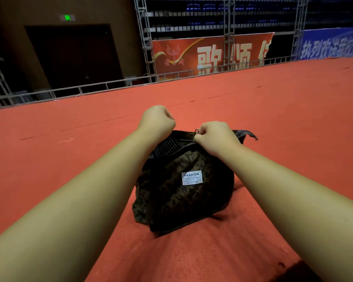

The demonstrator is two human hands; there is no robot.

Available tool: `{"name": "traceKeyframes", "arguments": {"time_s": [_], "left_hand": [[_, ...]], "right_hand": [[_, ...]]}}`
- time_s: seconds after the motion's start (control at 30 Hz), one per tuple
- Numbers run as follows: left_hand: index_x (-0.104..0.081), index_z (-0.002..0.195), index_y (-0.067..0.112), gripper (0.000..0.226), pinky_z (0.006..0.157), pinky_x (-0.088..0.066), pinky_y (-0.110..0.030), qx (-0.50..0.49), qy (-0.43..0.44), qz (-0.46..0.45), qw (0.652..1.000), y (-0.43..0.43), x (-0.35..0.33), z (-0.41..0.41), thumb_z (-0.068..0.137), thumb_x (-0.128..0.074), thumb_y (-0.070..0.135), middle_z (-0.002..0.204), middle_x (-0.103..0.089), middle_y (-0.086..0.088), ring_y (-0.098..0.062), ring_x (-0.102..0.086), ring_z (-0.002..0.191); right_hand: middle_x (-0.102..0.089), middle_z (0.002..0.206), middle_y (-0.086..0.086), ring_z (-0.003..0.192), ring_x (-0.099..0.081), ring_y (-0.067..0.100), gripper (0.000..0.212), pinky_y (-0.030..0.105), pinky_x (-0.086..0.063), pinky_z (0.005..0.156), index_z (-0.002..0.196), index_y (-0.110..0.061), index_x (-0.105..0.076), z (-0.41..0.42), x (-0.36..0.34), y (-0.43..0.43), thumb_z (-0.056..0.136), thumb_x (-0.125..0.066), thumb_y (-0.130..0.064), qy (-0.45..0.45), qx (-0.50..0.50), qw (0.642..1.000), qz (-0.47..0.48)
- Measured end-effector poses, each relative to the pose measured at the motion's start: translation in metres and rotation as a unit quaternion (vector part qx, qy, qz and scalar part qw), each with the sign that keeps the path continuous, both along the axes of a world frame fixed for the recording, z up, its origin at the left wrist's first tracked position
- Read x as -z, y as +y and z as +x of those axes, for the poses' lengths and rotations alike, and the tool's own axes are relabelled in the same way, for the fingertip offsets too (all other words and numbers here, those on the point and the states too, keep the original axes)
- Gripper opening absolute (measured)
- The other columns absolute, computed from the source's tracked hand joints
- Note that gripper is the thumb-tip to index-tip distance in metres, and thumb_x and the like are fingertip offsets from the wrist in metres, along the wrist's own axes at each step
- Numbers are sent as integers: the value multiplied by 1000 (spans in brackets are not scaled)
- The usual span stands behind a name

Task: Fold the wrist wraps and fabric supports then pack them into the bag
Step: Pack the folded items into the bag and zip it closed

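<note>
The leopard-print bag (183, 192) sits on the red carpet floor (283, 119), its zip running across between both hands. The right hand (216, 137) pinches the zip pull (196, 131); the left hand (158, 120), clenched, seems to grip the bag's far-left end, opposite the pull

I see red carpet (253, 110) underfoot; grey truss railing (90, 88) along its edge; dark doorway (73, 55); red banner (208, 53) beyond.

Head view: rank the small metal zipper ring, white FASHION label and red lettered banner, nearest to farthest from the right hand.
1. Small metal zipper ring: in the grip of the right hand.
2. White FASHION label: near side of the dark patterned bag.
3. Red lettered banner: far beyond the metal railing.
</note>
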State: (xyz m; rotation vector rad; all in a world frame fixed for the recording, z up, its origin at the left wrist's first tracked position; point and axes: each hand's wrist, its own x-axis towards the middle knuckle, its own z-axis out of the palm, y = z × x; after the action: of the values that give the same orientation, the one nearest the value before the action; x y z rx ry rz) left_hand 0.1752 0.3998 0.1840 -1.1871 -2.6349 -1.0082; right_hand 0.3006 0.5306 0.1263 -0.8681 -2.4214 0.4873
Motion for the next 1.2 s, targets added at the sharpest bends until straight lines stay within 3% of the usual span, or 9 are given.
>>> {"name": "traceKeyframes", "arguments": {"time_s": [0.07, 0.13, 0.3, 0.57, 0.73, 0.83, 0.97, 1.1, 1.2], "left_hand": [[-80, 96, 15, 13, 83, -54, -31, 1, 45, -100, 994, -13, 8, -6, 92, -68, 14, 101, -78, -7, -29, -71, 100], [-82, 90, 22, 11, 75, -51, -26, 46, 30, -173, 983, -21, 22, -8, 90, -74, 15, 95, -80, -2, -22, -73, 94], [-84, 100, 32, 16, 77, -48, -22, 117, 21, -188, 975, -20, 39, -12, 92, -77, 19, 99, -80, 10, -11, -72, 98], [-77, 122, 42, 27, 85, -47, -29, 156, 31, -270, 950, -23, 44, -5, 103, -59, 42, 105, -73, 12, -17, -66, 104], [-75, 122, 33, 26, 96, -49, -32, 188, -50, -223, 955, -32, 31, 4, 103, -56, 33, 121, -74, 6, -16, -65, 110], [-78, 110, 32, 23, 92, -50, -34, 174, -119, -161, 964, -32, 30, 0, 101, -64, 49, 116, -75, 2, -16, -66, 102], [-71, 104, 26, 23, 70, -41, -28, 147, -45, -164, 974, -24, 34, 0, 106, -60, 46, 90, -66, 8, -13, -61, 86], [-67, 101, 26, 20, 79, -42, -31, 131, 7, -176, 976, -16, 30, 5, 108, -57, 41, 94, -65, 2, -23, -62, 98], [-75, 100, 19, 21, 84, -54, -33, 98, 14, -164, 981, -10, 22, 10, 102, -62, 35, 96, -73, -1, -25, -67, 98]], "right_hand": [[-75, 96, 4, 98, -65, 31, 21, 37, -58, 84, 92, -18, -78, 1, -2, -1, 91, -65, -34, 19, 14, 1000, -11], [-77, 97, 2, 99, -66, 29, 20, 35, -57, 84, 92, -20, -81, 1, -6, -2, 90, -66, -34, 36, 20, 999, -21], [-77, 85, 2, 91, -70, 28, 22, 34, -59, 80, 85, -15, -81, -3, -15, -9, 89, -66, -30, 28, 30, 998, -38], [-76, 82, 12, 85, -70, 31, 26, 35, -58, 73, 84, -8, -80, -22, -16, -30, 88, -65, -29, 0, -1, 998, -67], [-78, 91, 13, 93, -70, 35, 24, 38, -55, 74, 93, -8, -80, -18, -19, -21, 88, -64, -25, 43, 38, 993, -105], [-74, 80, 2, 87, -68, 27, 18, 32, -47, 66, 85, -15, -79, -13, -17, -19, 87, -66, -28, 84, 51, 985, -140], [-70, 70, 0, 77, -65, 24, 20, 30, -41, 58, 75, -14, -76, -7, -14, -18, 83, -66, -29, 125, 61, 981, -132], [-75, 73, 7, 73, -66, 26, 21, 32, -45, 62, 74, -13, -79, 1, -11, -14, 79, -69, -31, 149, 44, 973, -168], [-76, 76, 8, 67, -60, 18, 23, 33, -44, 62, 75, -16, -81, 5, -9, -12, 82, -68, -35, 153, 32, 970, -189]]}}
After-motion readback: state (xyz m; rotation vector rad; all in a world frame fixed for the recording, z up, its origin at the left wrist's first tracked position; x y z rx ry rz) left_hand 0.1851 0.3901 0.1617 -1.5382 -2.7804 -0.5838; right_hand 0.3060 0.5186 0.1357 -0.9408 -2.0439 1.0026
